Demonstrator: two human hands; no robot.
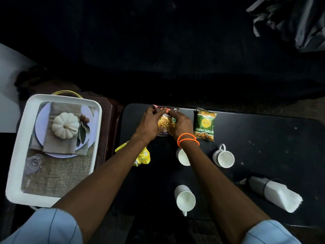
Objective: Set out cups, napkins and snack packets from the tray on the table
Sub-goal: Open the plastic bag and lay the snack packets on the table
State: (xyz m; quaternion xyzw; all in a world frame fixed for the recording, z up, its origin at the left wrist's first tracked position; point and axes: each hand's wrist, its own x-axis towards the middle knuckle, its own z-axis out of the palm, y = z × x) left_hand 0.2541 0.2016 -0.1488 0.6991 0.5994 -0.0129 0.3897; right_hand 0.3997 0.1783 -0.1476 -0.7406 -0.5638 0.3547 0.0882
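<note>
Both hands rest on a dark red snack packet (166,115) at the far edge of the black table (263,138). My left hand (149,123) grips its left side, and my right hand (181,125) with orange wrist bands grips its right side. A green snack packet (204,125) lies just to the right. A yellow packet (143,155) lies partly under my left forearm. Three white cups stand on the table: one (182,156) half hidden by my right wrist, one (223,157) further right, one (185,199) near the front. White napkins (279,196) lie at the front right.
The white tray (19,155) sits to the left on a brown stool (112,120); its floor bears a printed picture of a pumpkin and plate. A grey bag (290,18) lies on the dark floor at the far right.
</note>
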